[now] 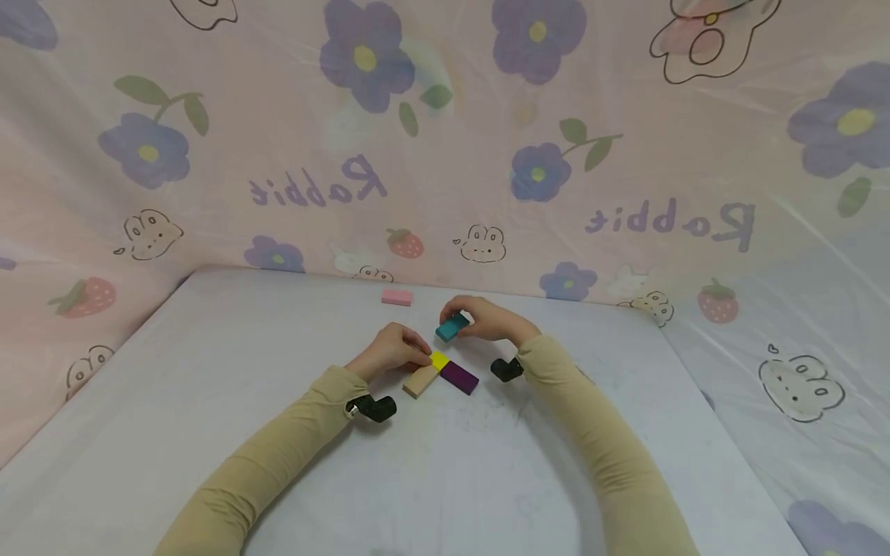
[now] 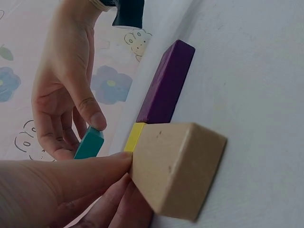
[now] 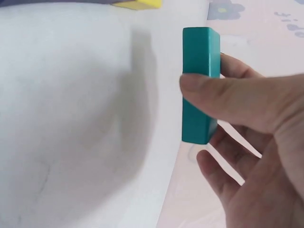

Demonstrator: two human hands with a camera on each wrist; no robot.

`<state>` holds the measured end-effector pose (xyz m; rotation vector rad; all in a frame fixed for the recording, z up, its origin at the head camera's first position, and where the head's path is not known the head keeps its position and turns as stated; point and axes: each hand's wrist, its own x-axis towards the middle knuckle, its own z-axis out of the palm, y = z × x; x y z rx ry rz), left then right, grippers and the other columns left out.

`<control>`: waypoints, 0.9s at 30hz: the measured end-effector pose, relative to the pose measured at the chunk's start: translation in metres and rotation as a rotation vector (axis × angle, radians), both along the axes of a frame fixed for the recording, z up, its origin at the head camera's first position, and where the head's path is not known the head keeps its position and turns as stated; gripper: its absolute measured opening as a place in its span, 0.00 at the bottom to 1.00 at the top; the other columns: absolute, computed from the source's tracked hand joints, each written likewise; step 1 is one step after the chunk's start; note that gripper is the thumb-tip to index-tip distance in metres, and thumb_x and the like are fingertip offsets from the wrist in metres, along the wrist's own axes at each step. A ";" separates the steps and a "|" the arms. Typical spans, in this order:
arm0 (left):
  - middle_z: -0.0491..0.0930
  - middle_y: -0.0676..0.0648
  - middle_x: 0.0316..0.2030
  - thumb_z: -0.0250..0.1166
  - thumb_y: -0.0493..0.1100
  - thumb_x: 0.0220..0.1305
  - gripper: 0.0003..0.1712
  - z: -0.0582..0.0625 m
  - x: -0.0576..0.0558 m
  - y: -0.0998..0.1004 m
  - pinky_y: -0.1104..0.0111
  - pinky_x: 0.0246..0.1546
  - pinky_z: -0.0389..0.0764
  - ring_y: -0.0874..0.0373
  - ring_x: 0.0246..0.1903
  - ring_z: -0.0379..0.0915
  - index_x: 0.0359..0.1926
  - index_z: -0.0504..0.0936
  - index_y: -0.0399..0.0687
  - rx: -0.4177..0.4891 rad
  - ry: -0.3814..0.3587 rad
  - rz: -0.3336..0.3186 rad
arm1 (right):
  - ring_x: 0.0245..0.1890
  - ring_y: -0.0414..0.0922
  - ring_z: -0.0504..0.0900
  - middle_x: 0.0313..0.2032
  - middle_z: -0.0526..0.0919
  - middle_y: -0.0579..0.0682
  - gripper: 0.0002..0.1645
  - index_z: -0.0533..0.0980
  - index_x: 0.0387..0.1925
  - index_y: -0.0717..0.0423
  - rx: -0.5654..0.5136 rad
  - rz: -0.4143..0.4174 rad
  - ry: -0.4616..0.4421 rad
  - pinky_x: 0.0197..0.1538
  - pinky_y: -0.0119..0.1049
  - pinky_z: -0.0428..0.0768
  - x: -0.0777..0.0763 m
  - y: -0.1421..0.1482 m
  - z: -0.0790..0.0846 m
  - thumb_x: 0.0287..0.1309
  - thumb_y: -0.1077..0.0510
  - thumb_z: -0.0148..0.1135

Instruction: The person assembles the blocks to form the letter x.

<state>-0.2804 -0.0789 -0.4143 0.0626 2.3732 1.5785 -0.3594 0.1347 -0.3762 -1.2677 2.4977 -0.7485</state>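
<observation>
My right hand (image 1: pixel 487 318) holds a teal block (image 3: pixel 197 109) above the table, with the thumb across one face and fingers behind. My left hand (image 1: pixel 392 349) is low at the yellow block (image 1: pixel 439 361), pinching it with thumb and fingers that partly hide it. In the left wrist view, the left thumb's tip also meets the edge of a plain wooden block (image 2: pixel 166 166). This wooden block and a dark purple block (image 1: pixel 460 378) lie on the table, slanting away from the yellow one like two arms of a V.
A pink block (image 1: pixel 397 297) lies near the back edge of the white table (image 1: pixel 452 479). Behind and beside the table hangs a pale curtain (image 1: pixel 445 123) printed with flowers and rabbits. A black camera (image 1: pixel 375 408) sits at the left wrist, another black camera (image 1: pixel 506 370) at the right.
</observation>
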 end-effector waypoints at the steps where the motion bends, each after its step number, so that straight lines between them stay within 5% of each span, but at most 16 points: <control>1: 0.83 0.47 0.30 0.73 0.36 0.52 0.08 0.000 0.000 0.000 0.69 0.31 0.81 0.58 0.26 0.78 0.34 0.86 0.38 0.001 0.000 -0.001 | 0.50 0.45 0.73 0.46 0.79 0.48 0.17 0.76 0.47 0.57 0.001 0.012 0.009 0.61 0.43 0.69 0.001 0.000 0.000 0.55 0.69 0.66; 27: 0.84 0.46 0.31 0.73 0.35 0.52 0.07 -0.001 0.000 -0.001 0.68 0.32 0.82 0.58 0.27 0.79 0.34 0.87 0.38 0.003 0.002 -0.006 | 0.49 0.47 0.73 0.47 0.78 0.48 0.17 0.77 0.47 0.56 0.043 0.031 -0.003 0.61 0.47 0.69 0.015 0.007 -0.010 0.55 0.68 0.66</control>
